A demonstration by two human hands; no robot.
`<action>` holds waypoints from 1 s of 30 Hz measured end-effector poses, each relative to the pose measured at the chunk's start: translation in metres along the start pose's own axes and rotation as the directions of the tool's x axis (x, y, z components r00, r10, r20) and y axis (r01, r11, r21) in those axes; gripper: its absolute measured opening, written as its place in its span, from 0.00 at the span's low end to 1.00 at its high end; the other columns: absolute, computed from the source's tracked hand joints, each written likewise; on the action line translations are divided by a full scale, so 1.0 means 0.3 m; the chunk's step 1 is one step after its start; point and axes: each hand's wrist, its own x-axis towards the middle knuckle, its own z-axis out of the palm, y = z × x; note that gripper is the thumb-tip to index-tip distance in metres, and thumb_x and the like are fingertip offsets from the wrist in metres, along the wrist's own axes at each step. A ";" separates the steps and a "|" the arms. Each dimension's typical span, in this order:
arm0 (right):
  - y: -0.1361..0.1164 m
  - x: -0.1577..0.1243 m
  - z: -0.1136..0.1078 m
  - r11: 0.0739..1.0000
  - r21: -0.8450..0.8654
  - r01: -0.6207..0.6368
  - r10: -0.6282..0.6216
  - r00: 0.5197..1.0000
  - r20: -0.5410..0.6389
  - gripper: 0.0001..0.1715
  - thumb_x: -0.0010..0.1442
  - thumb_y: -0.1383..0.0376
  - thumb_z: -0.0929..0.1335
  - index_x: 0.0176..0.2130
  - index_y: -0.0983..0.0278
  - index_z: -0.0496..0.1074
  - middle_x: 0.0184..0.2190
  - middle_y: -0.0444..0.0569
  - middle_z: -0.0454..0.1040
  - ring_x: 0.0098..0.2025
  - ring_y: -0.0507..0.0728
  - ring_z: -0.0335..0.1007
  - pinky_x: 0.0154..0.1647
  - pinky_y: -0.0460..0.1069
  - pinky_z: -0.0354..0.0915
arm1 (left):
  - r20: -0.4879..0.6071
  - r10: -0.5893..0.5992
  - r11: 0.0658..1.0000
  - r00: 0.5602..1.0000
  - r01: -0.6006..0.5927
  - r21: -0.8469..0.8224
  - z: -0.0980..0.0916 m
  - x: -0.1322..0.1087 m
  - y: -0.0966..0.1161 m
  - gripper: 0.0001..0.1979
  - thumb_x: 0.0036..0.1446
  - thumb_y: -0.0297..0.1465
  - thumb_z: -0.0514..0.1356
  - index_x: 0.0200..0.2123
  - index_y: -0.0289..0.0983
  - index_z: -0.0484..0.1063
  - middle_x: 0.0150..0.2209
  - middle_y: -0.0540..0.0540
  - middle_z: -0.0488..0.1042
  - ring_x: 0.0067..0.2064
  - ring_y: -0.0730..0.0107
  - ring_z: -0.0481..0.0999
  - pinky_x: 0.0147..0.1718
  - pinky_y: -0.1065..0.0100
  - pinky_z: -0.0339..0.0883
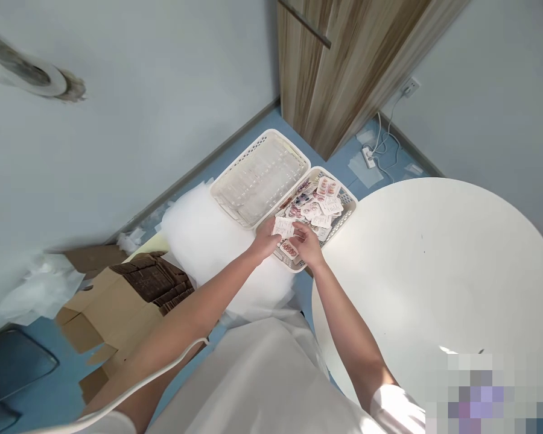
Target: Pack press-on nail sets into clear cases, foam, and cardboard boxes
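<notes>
My left hand (266,240) holds a small white printed card (283,227) by its left side, above a white basket (349,208). At the card's right edge are the bent fingers of my right hand (306,244); whether they grip it is too small to tell. Several small cards lie heaped in the basket, some with white printed sides and some with reddish patterns. One patterned card (290,249) lies just below my hands. Touching the first basket on its left is a second white basket (271,175) with clear plastic pieces in it.
A round white table (434,259) stands at the right. Left of the baskets is white wrapping material (199,232), with cardboard boxes (117,307) beyond. A wooden cabinet (339,66) and a power strip (368,157) are farther back.
</notes>
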 end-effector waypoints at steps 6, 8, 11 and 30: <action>-0.081 -0.102 -0.002 0.998 0.066 -0.021 0.027 0.996 -0.082 0.25 0.43 0.68 0.66 0.45 0.61 0.66 0.42 0.49 0.70 0.42 0.54 0.67 0.41 0.51 0.66 | 0.020 0.133 0.988 0.991 -0.134 0.078 -0.023 -0.094 -0.008 0.33 0.42 0.22 0.54 0.55 0.38 0.55 0.55 0.42 0.61 0.52 0.61 0.65 0.46 0.61 0.62; -0.098 -0.154 -0.004 0.997 0.075 -0.005 0.013 0.994 -0.110 0.24 0.44 0.68 0.66 0.44 0.61 0.66 0.38 0.49 0.72 0.40 0.53 0.68 0.39 0.51 0.66 | 0.029 0.173 0.974 0.985 -0.175 0.142 -0.030 -0.144 -0.013 0.32 0.44 0.24 0.55 0.56 0.40 0.55 0.55 0.43 0.62 0.50 0.62 0.67 0.45 0.61 0.62; -0.110 -0.250 -0.003 0.997 0.065 0.048 -0.038 0.987 -0.155 0.23 0.45 0.67 0.65 0.44 0.62 0.67 0.36 0.49 0.73 0.39 0.53 0.68 0.39 0.51 0.66 | 0.056 0.265 0.928 0.963 -0.270 0.258 -0.038 -0.237 -0.011 0.32 0.44 0.28 0.58 0.55 0.40 0.57 0.50 0.44 0.68 0.47 0.63 0.70 0.46 0.62 0.63; 0.014 -0.951 0.001 0.933 -0.018 0.358 -0.315 0.794 -0.520 0.15 0.52 0.60 0.64 0.41 0.62 0.68 0.38 0.50 0.71 0.38 0.54 0.66 0.41 0.52 0.64 | 0.324 0.377 0.895 0.868 -0.432 0.116 0.120 -0.751 -0.201 0.18 0.53 0.42 0.53 0.42 0.38 0.72 0.41 0.46 0.75 0.45 0.61 0.73 0.47 0.61 0.64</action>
